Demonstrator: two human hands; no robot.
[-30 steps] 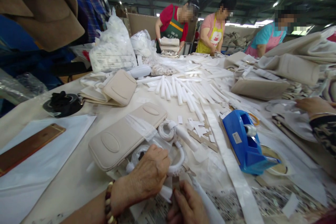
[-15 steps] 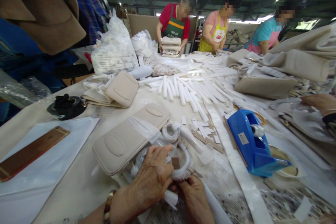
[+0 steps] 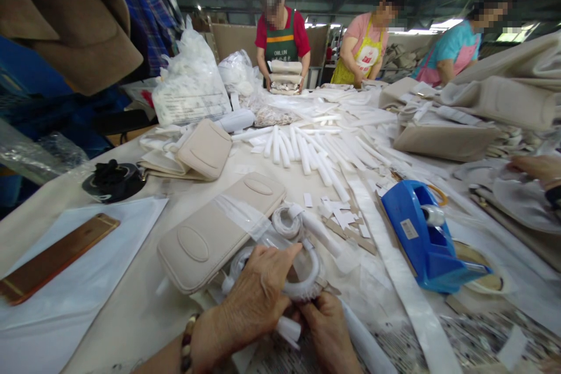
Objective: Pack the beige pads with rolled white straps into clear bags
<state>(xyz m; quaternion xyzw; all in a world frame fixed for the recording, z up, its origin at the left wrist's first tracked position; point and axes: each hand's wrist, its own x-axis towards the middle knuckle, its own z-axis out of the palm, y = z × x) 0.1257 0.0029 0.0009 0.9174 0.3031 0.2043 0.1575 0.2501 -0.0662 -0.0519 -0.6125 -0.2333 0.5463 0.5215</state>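
A beige handbag lies tilted on the table, a strip of clear plastic across it. From its near side comes a curved bag handle wrapped in white padding. My left hand is closed on the near part of this handle, its index finger stretched toward the curve's inside. My right hand pinches the handle's underside, with its fingertips partly hidden. A white wrapped ring lies just beyond my hands. White tube ends stick out between my hands.
A blue tape dispenser stands to the right. White foam tubes cover the middle. A phone lies on white sheets at left, near a black roll. More beige bags are piled at right. Several co-workers stand around the table.
My left index finger has lifted and stretched out to the right over the handle. My right hand keeps its pinch. The co-worker opposite has leaned left with head lowered.
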